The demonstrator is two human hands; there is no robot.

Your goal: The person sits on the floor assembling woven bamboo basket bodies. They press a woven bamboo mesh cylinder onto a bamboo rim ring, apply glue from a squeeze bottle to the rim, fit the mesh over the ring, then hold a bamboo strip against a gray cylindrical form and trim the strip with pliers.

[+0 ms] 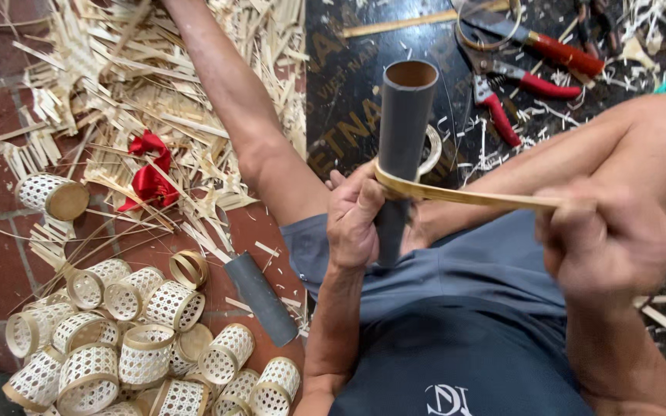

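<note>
My left hand grips a grey plastic tube held upright over my lap, its open end facing up. A flat bamboo strip is bent around the tube at my left thumb and runs right to my right hand, which is closed on its far end. The right hand is blurred. My bare legs stretch out on either side of the tube.
A second grey tube lies on the tiled floor by my left leg. Several small woven bamboo cups are piled at lower left. Bamboo offcuts and red cloth lie at upper left. Red-handled shears and a knife rest on a dark mat.
</note>
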